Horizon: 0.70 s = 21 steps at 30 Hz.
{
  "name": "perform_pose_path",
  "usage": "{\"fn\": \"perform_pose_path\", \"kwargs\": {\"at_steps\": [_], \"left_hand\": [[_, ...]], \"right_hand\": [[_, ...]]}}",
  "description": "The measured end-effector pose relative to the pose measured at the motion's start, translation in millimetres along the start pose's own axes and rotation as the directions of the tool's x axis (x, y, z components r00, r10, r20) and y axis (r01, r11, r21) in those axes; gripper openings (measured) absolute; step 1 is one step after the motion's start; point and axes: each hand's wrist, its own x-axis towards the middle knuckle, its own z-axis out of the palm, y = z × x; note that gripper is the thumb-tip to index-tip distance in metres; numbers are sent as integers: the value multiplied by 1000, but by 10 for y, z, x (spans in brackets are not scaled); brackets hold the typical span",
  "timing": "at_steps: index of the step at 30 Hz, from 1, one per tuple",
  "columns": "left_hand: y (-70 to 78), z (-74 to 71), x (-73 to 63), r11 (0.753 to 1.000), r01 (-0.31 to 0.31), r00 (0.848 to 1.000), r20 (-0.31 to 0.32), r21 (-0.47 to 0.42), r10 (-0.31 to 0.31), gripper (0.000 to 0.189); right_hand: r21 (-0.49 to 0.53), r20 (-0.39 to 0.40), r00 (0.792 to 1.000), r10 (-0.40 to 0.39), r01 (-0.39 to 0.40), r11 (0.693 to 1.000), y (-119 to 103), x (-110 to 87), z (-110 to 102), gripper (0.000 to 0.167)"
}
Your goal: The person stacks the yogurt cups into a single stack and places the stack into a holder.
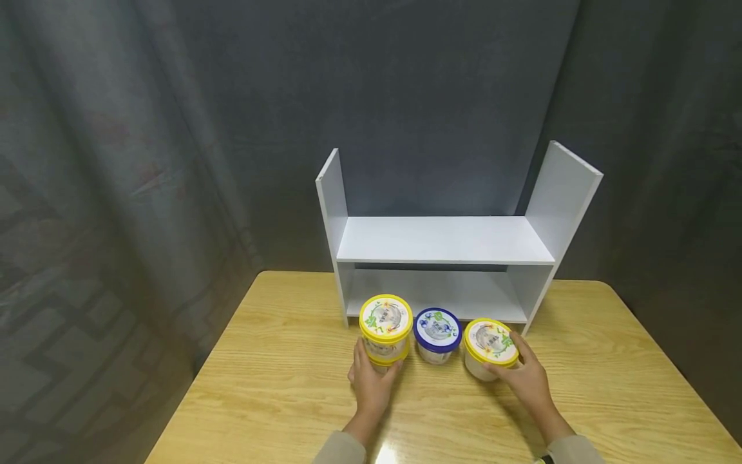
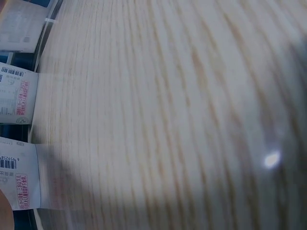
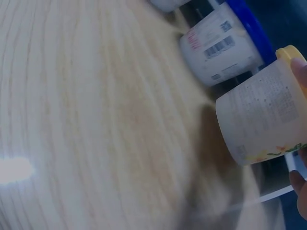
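Observation:
Two yellow-lidded tubs stand stacked on the left; the upper tub (image 1: 386, 317) hides most of the lower tub (image 1: 400, 358). My left hand (image 1: 372, 381) curls its thumb and fingers around the lower part of this stack. Beside it a blue-lidded tub (image 1: 437, 330) stands untouched in the middle, its barcode side showing in the right wrist view. On the right, my right hand (image 1: 529, 381) grips another yellow-lidded tub (image 1: 491, 343) by its lid and side. Whether that tub touches the table is unclear. At the left wrist view's corner only a bit of a finger (image 2: 5, 213) shows.
A white two-level shelf (image 1: 445, 237) with tall side panels stands just behind the tubs. Under everything lies a wood-grain table (image 1: 278, 386). Grey curtains (image 1: 429, 103) hang behind and at both sides.

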Motion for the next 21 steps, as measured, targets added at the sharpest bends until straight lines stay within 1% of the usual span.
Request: {"fn": "perform_pose_path", "kwargs": {"at_steps": [3,9,14,18,21], "left_hand": [[-6,7,-2,1000,-9,1000,-10,5,9,94],[-18,11,-4,1000,-20,999,-26,13,20,93],[-40,18,3,1000,-19,1000,-21,20,19,93],[-47,29,7,1000,-19,1000,-23,24,20,94],[-43,32,3,999,-21,999,-26,28,22,94]], "right_hand": [[1,-15,1000,1,-1,1000,-64,-27,-49,98],[-21,-72,996,-45,43,999,-177,-20,-136,96],[-12,-99,992,-81,80,997,-338,-24,-195,94],[-27,-100,985,-140,138,990,-489,-38,-226,92],[-32,-71,984,-166,164,986,-590,-60,-242,92]]}}
